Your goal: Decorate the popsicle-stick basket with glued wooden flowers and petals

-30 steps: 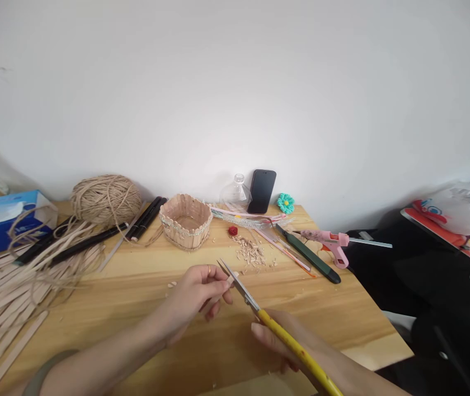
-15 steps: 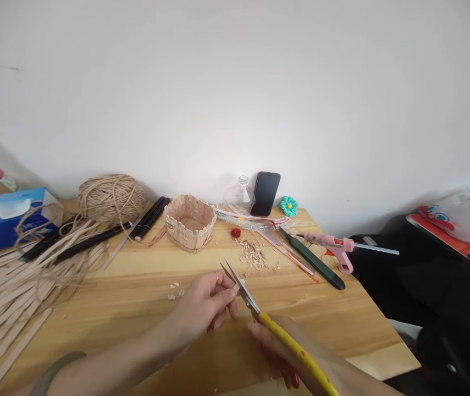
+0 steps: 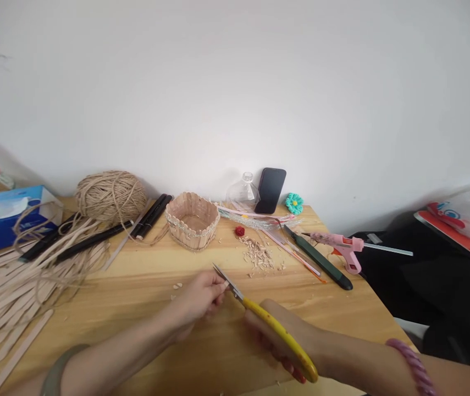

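My right hand (image 3: 270,330) grips the yellow handles of a pair of scissors (image 3: 276,324), blades pointing up and left. The blades lie against my left hand (image 3: 205,294), whose fingers are pinched on a small pale piece of wooden stick (image 3: 226,284), mostly hidden by the fingertips. A few cut wood bits (image 3: 177,285) rest on the table just left of that hand. Beyond the hands stands a small basket (image 3: 192,223) made of wooden stick pieces, with a glittery band around it. A heap of wood chips (image 3: 257,253) and a red rose (image 3: 239,231) lie to its right.
At the left are a twine ball (image 3: 111,195), loose craft sticks (image 3: 16,313), black markers (image 3: 150,217) and a tissue box (image 3: 10,217). A phone (image 3: 271,191), clear bottle (image 3: 246,191), teal flower (image 3: 294,203), green-handled knife (image 3: 321,261) and pink glue gun (image 3: 348,250) occupy the right.
The scissors and my right hand have moved left, and the blades have closed up at my left fingertips. My right wrist with its purple band has come into view.
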`<action>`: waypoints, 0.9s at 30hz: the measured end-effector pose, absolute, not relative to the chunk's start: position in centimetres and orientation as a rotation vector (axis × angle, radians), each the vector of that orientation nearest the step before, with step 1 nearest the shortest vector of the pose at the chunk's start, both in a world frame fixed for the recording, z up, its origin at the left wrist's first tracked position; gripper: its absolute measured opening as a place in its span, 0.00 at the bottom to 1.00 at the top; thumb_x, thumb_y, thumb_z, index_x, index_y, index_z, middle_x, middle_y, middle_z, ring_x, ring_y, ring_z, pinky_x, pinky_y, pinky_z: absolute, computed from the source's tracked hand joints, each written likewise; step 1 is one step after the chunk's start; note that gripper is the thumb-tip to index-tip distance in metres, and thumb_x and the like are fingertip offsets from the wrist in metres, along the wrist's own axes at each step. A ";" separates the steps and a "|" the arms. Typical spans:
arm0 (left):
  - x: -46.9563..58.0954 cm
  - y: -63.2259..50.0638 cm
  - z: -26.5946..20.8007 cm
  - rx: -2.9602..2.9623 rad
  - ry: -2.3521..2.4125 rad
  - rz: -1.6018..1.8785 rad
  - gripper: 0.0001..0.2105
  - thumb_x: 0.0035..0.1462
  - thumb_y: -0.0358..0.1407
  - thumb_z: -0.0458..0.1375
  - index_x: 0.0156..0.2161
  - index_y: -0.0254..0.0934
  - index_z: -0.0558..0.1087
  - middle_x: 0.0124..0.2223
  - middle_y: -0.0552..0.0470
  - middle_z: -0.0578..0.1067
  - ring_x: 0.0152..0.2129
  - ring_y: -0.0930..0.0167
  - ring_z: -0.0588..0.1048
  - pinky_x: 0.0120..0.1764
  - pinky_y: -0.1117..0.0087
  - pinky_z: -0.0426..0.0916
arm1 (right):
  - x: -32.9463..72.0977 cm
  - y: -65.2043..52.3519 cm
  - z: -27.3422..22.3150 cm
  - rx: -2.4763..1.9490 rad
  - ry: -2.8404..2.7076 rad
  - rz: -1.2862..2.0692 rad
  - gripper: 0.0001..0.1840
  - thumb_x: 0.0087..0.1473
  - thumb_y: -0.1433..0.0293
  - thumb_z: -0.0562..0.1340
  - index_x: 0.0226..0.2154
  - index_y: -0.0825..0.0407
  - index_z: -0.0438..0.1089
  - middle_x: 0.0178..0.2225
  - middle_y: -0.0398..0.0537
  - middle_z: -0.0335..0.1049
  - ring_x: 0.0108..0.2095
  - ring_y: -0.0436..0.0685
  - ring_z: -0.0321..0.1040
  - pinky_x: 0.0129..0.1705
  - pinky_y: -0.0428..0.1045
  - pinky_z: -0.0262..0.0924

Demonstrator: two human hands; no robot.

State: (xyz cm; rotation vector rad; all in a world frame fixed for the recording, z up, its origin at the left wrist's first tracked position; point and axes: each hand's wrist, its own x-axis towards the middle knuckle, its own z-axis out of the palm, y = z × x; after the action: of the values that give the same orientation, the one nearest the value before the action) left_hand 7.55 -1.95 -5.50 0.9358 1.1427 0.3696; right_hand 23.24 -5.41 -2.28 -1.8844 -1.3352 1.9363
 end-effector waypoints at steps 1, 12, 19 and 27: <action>7.5 -1.9 -5.6 0.952 1.144 0.358 0.07 0.55 0.33 0.46 0.27 0.37 0.57 0.20 0.63 0.59 0.11 0.82 0.49 0.18 0.76 0.42 | 23.2 -5.4 -2.3 -1.915 -1.328 1.943 0.18 0.44 0.68 0.56 0.09 0.49 0.52 0.03 0.31 0.40 0.04 0.43 0.39 0.03 0.41 0.38; 4.8 1.1 -3.5 1.803 1.353 0.437 0.07 0.55 0.32 0.51 0.32 0.37 0.72 0.34 0.49 0.75 0.36 0.64 0.71 0.41 0.64 0.61 | 28.8 -6.4 -1.3 -1.640 -1.049 1.904 0.25 0.43 0.46 0.58 0.21 0.51 0.58 0.10 0.31 0.48 0.08 0.43 0.46 0.10 0.40 0.49; 6.9 1.5 -4.4 2.381 1.403 0.352 0.14 0.59 0.29 0.46 0.38 0.33 0.75 0.42 0.40 0.77 0.42 0.57 0.72 0.42 0.56 0.65 | 30.9 -8.2 -1.6 -1.478 -0.896 1.899 0.24 0.49 0.50 0.58 0.22 0.54 0.62 0.13 0.34 0.50 0.11 0.42 0.47 0.13 0.40 0.48; 10.8 1.2 -3.6 1.509 0.833 0.553 0.21 0.52 0.26 0.54 0.53 0.33 0.64 0.56 0.39 0.68 0.47 0.66 0.70 0.47 0.63 0.65 | 30.9 -8.0 -1.0 -1.304 -0.833 2.133 0.25 0.47 0.48 0.58 0.23 0.55 0.63 0.15 0.36 0.51 0.13 0.41 0.45 0.12 0.38 0.49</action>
State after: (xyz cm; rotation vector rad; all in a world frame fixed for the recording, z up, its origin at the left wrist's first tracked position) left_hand 10.79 1.19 -3.59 1.5091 0.8332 0.5535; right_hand 30.91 -8.05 -1.02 -1.3036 -0.8328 2.1334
